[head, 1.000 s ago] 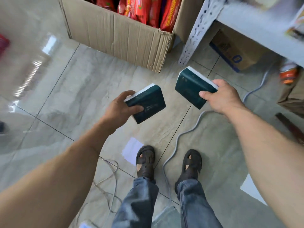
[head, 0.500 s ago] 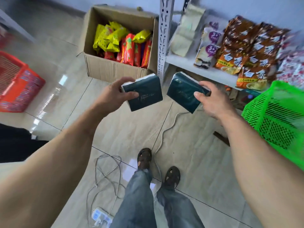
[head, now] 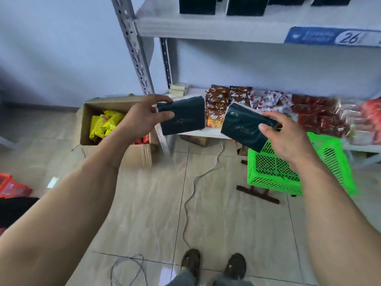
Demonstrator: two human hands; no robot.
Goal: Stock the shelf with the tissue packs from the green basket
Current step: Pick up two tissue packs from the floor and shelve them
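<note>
2 tissue packs: 1 in left hand [head: 142,118], 1 in right hand [head: 288,139].

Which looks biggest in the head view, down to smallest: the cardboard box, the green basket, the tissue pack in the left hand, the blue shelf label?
1. Green basket and cardboard box: look alike, and both are partly hidden, so no ranking.
2. Blue shelf label, cut off by the frame edge.
3. Tissue pack in the left hand, although it is nearest the camera.

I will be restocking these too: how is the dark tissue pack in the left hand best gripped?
Take the left tissue pack by one short end, coming from its side, as the left hand does: thumb on the broad face, fingers over the top edge. It is flat and slim, so a pinch across its thickness looks secure.
</note>
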